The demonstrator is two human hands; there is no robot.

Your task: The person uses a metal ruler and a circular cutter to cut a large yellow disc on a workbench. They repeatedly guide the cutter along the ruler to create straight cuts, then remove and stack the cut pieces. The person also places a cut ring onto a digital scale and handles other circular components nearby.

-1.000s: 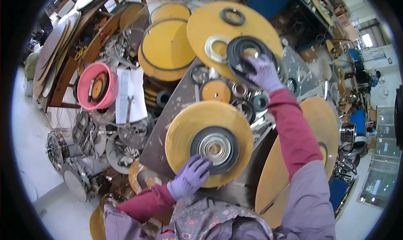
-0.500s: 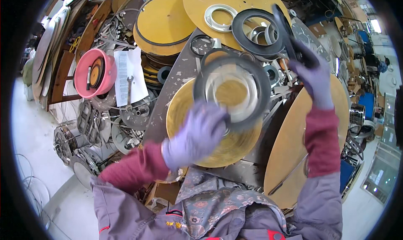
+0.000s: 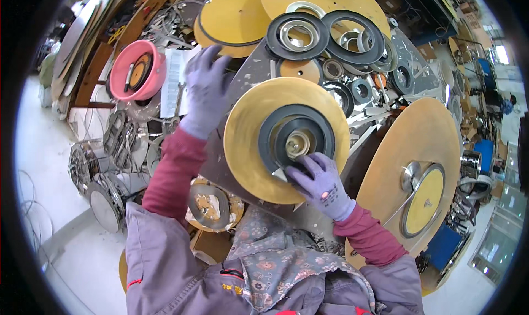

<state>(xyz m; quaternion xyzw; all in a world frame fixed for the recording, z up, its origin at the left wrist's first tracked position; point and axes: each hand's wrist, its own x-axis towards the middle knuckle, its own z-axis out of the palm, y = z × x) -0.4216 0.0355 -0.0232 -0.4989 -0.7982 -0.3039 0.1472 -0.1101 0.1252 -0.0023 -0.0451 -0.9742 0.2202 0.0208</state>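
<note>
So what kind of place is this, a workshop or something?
Most likely a metalworking or parts workshop. Gloved hands work on a big yellow disc bearing a black ring, among stacked discs, loose metal rings and parts on the floor.

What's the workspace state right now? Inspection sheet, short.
Surface: grey metal plate, tilted, crowded.
Job's things: black ring lying centred on a yellow disc.
Clutter: more rings and discs above; pink bowl at left; papers beside it.
Grippers: right hand, gloved, fingertips on the black ring's lower edge; left hand, gloved, spread flat at the plate's upper left edge.
Cables: thin wire loops on the floor.
Surroundings: large yellow disc at right.
</note>
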